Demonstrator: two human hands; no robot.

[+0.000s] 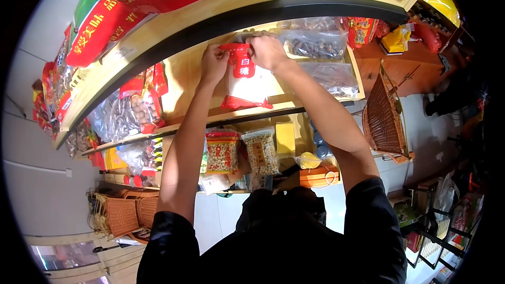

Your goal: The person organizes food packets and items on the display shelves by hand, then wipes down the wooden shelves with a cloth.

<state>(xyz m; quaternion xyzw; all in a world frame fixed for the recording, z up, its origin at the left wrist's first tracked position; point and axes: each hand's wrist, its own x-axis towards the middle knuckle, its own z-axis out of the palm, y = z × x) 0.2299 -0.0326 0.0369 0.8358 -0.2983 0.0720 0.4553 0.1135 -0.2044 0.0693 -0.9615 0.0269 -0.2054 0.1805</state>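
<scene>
Sugar bag (pixel 248 80), red and white

Bright, hard light hits the pale wood of the shelf (pixel 179 87) around the fingers (pixel 224 54), its source out of view, with soft-edged shadow to their left. Glare streaks the clear bags (pixel 322 42) to their right. Nearer than the fingers, the shirt (pixel 300 244) sinks to almost solid black. The packet's (pixel 247 85) large characters read sharply (smaller print elsewhere blurs). Farther out, straight edges bow, fisheye-fashion, into black corners.
</scene>
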